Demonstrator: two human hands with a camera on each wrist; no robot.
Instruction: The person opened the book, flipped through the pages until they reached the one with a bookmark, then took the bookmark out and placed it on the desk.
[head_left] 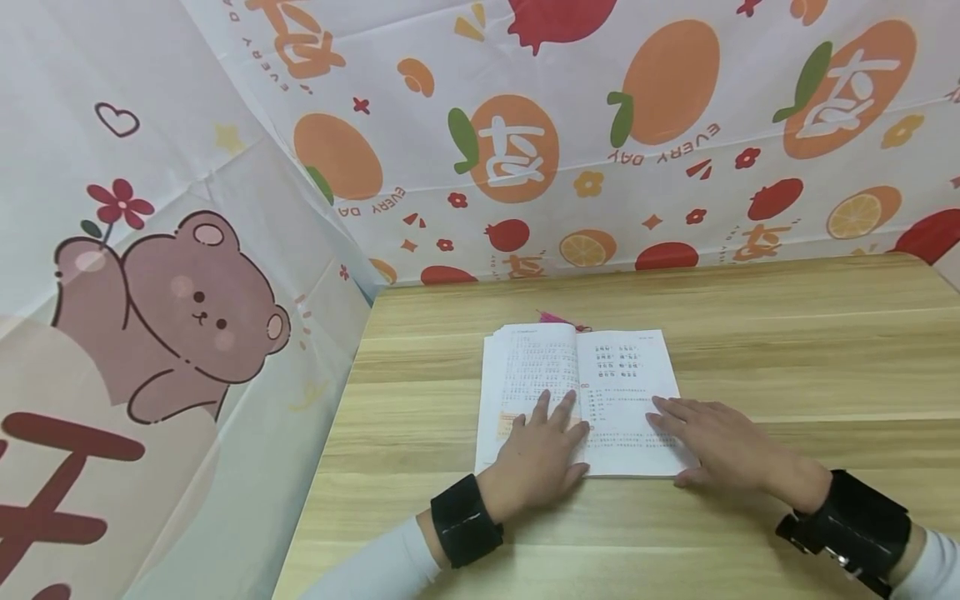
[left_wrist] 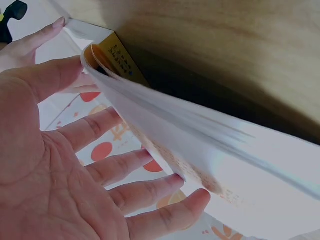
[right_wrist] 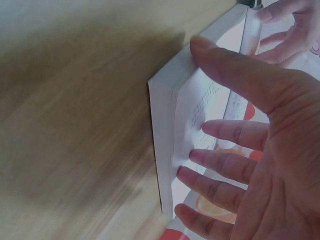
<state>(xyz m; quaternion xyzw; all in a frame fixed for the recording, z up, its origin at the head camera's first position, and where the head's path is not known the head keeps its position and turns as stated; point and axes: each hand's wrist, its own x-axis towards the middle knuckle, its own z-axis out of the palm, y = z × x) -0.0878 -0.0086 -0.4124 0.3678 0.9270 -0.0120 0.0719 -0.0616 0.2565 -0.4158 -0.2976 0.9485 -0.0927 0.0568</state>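
Note:
An open book (head_left: 630, 400) with printed pages lies on the wooden table, its spine running away from the person. My left hand (head_left: 536, 458) rests with spread, straight fingers on the lower part of the left page, near the center fold. On the right page's outer edge lies my right hand (head_left: 723, 446), its fingertips on the paper and its thumb at the lower corner. In the right wrist view the thick page block (right_wrist: 167, 100) shows beside the thumb. The left wrist view shows pages curving up near the fold and a yellow cover part (left_wrist: 117, 57) beneath.
A pink tassel (head_left: 558, 320) sticks out past the book's top edge. The wooden table (head_left: 420, 375) extends around the book. Behind it hangs a fruit-print cloth (head_left: 525, 100), and a bear-print cloth (head_left: 202, 300) hangs at the left. Black bands (head_left: 467, 521) circle both wrists.

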